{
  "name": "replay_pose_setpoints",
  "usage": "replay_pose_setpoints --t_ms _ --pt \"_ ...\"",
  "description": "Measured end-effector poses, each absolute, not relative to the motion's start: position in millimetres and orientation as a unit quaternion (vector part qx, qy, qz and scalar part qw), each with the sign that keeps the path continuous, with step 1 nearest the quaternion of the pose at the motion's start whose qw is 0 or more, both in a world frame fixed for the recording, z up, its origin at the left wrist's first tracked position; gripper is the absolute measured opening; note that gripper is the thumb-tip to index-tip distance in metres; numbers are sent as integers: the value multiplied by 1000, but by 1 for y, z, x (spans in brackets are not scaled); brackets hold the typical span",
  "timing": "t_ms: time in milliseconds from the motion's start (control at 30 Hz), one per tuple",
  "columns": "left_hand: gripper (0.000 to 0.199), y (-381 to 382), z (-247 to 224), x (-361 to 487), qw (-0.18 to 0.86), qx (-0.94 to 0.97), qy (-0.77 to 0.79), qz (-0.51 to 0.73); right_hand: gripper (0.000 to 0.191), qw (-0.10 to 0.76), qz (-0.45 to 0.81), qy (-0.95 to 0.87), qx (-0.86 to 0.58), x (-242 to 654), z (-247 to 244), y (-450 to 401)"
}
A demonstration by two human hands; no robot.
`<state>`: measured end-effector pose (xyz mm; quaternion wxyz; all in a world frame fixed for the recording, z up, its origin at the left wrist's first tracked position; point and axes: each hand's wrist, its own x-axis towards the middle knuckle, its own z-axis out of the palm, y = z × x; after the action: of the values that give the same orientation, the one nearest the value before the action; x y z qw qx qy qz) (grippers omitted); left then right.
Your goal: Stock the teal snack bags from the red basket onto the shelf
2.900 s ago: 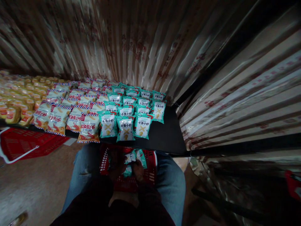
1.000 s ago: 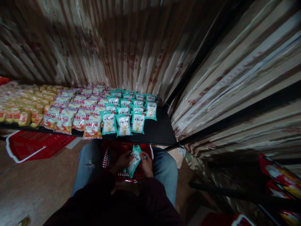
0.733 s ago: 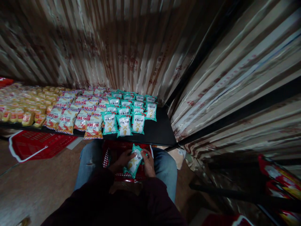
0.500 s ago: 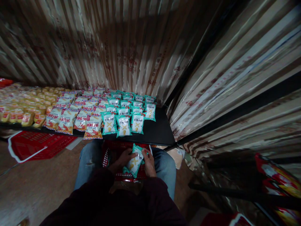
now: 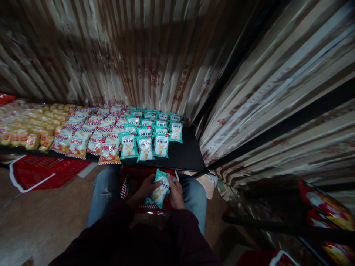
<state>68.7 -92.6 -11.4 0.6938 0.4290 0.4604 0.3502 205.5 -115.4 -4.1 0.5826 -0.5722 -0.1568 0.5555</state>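
Between my knees, a teal and white snack bag (image 5: pixel 159 192) is held tilted over a red basket (image 5: pixel 133 173). My left hand (image 5: pixel 147 189) grips its left side, thumb across the front. The right side is pinched by my right hand (image 5: pixel 175 191) near the top corner. Part of another teal bag shows beneath the held one. In front of me, rows of matching teal snack bags (image 5: pixel 145 147) stand on a black shelf (image 5: pixel 185 151).
Left of the teal bags are striped orange and white snack bags (image 5: pixel 109 149), then yellow packaged snacks (image 5: pixel 33 140). Another red basket (image 5: pixel 41 171) with a white handle is below the shelf. A black metal bar (image 5: pixel 266 133) and red packets (image 5: pixel 327 207) are at the right.
Almost nothing differs. The view has shifted very slightly, and both hands keep hold of the same teal bag in nearly the same pose.
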Motion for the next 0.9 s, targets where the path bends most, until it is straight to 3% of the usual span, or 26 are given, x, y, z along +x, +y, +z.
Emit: replay_pose_setpoints --t_ms 400,900 --pt "60 -98 19 69 732 391 426 361 45 621 507 -113 -587 198 9 -104" --pt "47 -94 36 73 671 396 490 391 47 615 532 -172 -557 200 15 -102"
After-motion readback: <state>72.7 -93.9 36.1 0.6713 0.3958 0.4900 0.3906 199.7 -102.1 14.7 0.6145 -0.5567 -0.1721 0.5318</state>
